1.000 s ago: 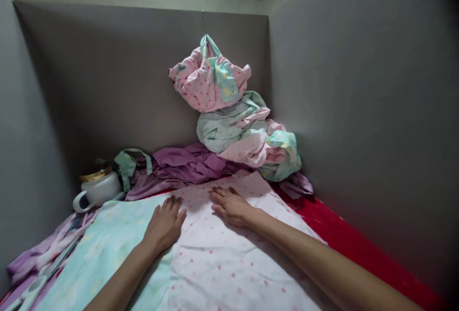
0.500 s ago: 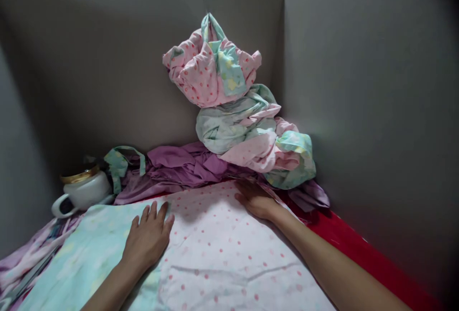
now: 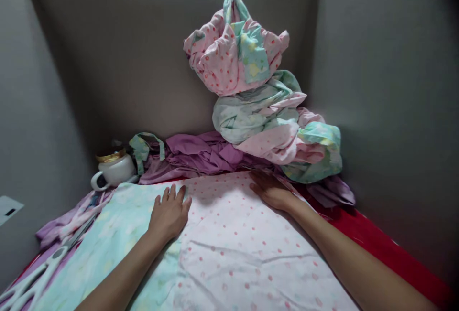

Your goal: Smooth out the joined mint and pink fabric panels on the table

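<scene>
A pink cloth with red dots (image 3: 233, 249) lies flat before me, joined on its left to a pale mint cloth (image 3: 107, 234). My left hand (image 3: 169, 214) rests palm down where the two cloths meet, fingers slightly apart. My right hand (image 3: 271, 190) lies flat on the pink cloth's far edge, just under a heap of pink and mint fabric (image 3: 265, 110). Neither hand grips anything.
Purple fabric (image 3: 201, 155) is bunched along the back wall. A white cup with a gold lid (image 3: 113, 170) stands at the back left. Scissors (image 3: 32, 282) lie at the front left. A red surface (image 3: 362, 234) shows at the right. Grey walls close three sides.
My right hand has slid right along the pink cloth's far edge, from near the left hand to under the heap. The view has shifted left and down.
</scene>
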`<state>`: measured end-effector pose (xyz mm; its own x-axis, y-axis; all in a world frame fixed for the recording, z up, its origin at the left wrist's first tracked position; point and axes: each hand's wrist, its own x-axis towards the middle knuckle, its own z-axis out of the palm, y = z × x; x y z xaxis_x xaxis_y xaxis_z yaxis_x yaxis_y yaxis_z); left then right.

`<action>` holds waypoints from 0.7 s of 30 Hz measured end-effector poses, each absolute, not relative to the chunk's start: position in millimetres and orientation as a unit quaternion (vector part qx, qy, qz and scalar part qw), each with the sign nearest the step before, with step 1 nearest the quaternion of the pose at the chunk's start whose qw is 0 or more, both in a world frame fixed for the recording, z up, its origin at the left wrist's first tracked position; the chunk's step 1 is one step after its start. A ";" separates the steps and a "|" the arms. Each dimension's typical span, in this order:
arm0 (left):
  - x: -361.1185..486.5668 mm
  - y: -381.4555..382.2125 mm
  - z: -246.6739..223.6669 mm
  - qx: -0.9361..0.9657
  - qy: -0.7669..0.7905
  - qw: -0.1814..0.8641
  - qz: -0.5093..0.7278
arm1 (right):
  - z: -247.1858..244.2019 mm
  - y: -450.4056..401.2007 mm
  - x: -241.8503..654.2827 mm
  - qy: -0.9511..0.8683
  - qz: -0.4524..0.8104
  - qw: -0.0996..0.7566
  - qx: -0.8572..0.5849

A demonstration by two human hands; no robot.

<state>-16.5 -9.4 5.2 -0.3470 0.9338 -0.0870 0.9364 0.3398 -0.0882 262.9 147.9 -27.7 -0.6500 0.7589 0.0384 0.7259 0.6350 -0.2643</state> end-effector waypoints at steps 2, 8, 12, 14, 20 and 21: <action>-16.5 -9.5 4.6 0.570 0.820 0.011 -0.054 | -28.3 148.1 263.0 -0.902 0.114 0.074 -0.410; -17.2 -9.6 3.3 0.570 0.821 0.016 -0.036 | -28.9 148.5 262.8 -0.902 0.108 0.069 -0.412; -17.7 -9.8 2.2 0.572 0.819 0.014 -0.031 | -28.3 148.8 263.2 -0.902 0.106 0.067 -0.413; -18.0 -9.8 1.3 0.574 0.818 0.012 -0.032 | -28.9 149.3 263.6 -0.903 0.104 0.069 -0.412; -17.9 -9.7 -0.2 0.576 0.817 0.002 -0.024 | -31.6 150.5 264.1 -0.904 0.098 0.070 -0.410; -17.9 -9.7 0.1 0.575 0.818 0.003 -0.023 | -31.6 150.5 264.1 -0.904 0.097 0.069 -0.411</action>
<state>-17.9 -9.7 0.1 -0.3380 0.9406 -0.0311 0.9409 0.3370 -0.0342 264.1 150.5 -31.6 -0.6535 0.7556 0.0443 0.7289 0.6440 -0.2322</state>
